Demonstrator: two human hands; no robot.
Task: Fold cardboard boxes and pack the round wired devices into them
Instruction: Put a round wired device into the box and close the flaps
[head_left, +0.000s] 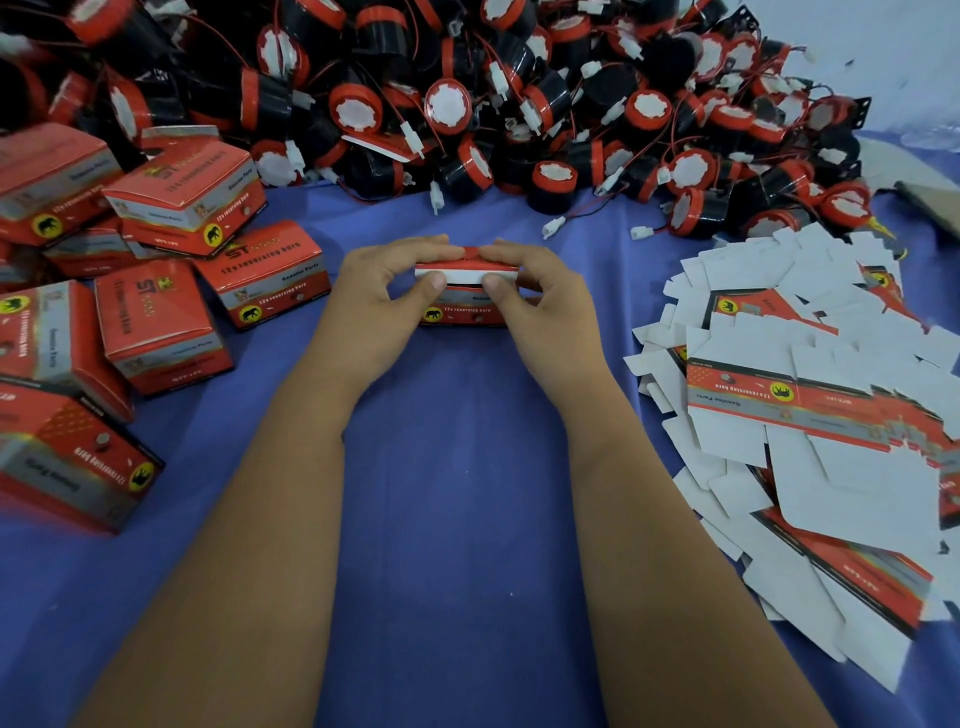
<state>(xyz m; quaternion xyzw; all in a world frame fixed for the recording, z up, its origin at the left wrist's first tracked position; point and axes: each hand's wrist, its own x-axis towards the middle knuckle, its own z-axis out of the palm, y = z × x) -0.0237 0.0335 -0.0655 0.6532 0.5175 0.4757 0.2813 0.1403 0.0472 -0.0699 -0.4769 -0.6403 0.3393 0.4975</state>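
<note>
A small red cardboard box (464, 306) with a yellow elephant logo stands on the blue cloth at the centre. My left hand (382, 296) grips its left side, thumb on the white-edged lid flap, fingers curled over the top. My right hand (540, 299) grips the right side the same way. The lid flap is pressed down, with a dark gap under it. What is inside the box is hidden. A big heap of round black-and-red wired devices (447, 104) fills the far side of the table.
Several closed red boxes (156, 322) lie scattered on the left. A pile of flat unfolded box blanks (810, 415), white side mostly up, covers the right. Blue cloth (457, 467) lies bare between my forearms. Brown cardboard (930, 202) shows at far right.
</note>
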